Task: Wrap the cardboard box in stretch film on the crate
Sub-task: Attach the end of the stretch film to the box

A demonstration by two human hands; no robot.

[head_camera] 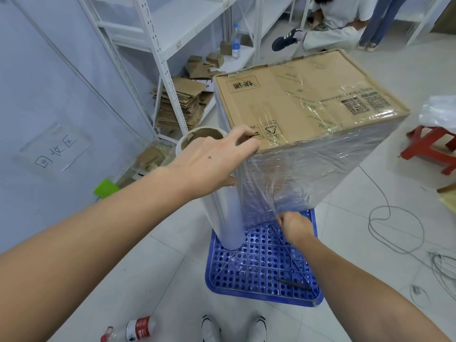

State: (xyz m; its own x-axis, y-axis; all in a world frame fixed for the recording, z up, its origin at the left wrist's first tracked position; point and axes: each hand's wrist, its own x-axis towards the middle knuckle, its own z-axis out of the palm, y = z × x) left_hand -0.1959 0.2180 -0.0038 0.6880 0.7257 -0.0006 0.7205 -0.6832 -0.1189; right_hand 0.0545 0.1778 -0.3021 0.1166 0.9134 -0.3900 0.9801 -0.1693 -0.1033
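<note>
A tall cardboard box [291,99] stands on a blue perforated crate [261,270], its sides covered in clear stretch film [313,169]. A roll of stretch film [227,218] stands upright on the crate's left part, against the box's near corner. My left hand [212,161] lies over the roll's top, with its fingers on the box's top near corner. My right hand [293,225] pinches the film at the bottom of the box's near face.
White shelving [158,45] with flattened cardboard [177,104] stands behind on the left. A red stool [429,149] and loose cables [394,225] are on the right. A plastic bottle [138,329] lies on the floor by my shoes. A person [333,23] sits on the floor behind.
</note>
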